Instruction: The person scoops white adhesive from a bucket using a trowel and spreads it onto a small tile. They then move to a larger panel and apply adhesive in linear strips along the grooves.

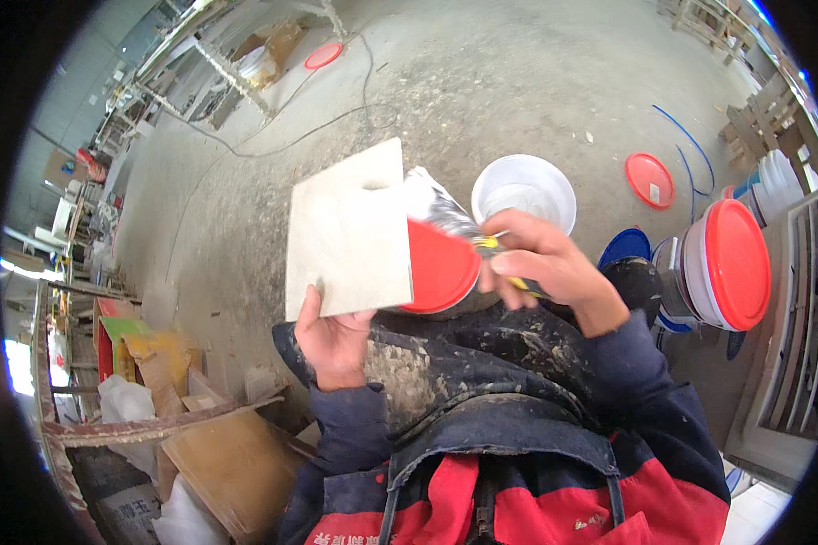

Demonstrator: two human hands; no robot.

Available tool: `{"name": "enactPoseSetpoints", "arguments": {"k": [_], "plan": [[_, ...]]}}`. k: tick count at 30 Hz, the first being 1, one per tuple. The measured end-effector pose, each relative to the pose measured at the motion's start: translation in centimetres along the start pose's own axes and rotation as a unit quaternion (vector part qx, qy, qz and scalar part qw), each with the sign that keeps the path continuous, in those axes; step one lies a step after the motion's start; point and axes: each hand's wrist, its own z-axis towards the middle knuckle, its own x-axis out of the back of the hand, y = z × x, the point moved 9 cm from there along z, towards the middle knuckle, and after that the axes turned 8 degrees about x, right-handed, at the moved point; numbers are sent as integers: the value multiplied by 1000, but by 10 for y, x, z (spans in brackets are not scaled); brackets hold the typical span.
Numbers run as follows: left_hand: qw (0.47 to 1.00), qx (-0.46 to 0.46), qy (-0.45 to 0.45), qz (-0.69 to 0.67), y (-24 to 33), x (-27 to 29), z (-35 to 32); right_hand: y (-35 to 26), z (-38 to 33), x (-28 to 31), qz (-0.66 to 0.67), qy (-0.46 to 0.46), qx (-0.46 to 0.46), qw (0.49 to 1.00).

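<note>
A pale, flat square board (350, 241) is held up by my left hand (334, 345), gripped at its lower edge with the thumb on its face. A small whitish dab shows near its top right. My right hand (554, 268) is closed around the black-and-yellow handle of a putty knife (450, 213). The blade is blurred and points up and left, close to the board's right edge, with white paste at its far end. Partly behind the board and knife is a red round lid (441, 272), in front of my knees. A white open bucket (495, 177) stands just beyond my right hand.
Buckets with a red lid (738, 263) stand at right, beside a slatted panel (795, 318). Another red lid (650, 180) and blue tubing (686, 132) lie on the floor. Cardboard (232, 463) and a worn frame (164, 422) are at lower left. A dark cable (309, 123) crosses the floor.
</note>
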Motion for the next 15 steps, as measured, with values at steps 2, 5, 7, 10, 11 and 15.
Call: {"name": "enactPoseSetpoints", "arguments": {"k": [2, 5, 7, 10, 11, 15], "plan": [[998, 15, 7, -67, -13, 3, -1, 28, 23, -13, 95, -19, -30, 995], [997, 35, -25, -60, -23, 5, -7, 73, 23, -15, 235, 2, -65, 970], [1000, 24, -4, -7, -22, 12, -6, 84, 9, -8, 174, 56, -95, 979], [998, 42, 20, -36, -20, 21, -12, 102, -11, -9, 159, 52, -114, 979], [998, 32, 48, -27, -19, 24, -12, 105, -16, -9, 152, 58, -125, 979], [995, 5, 98, 5, -15, 30, -10, 111, -35, -9, 130, 76, -157, 976]]}}
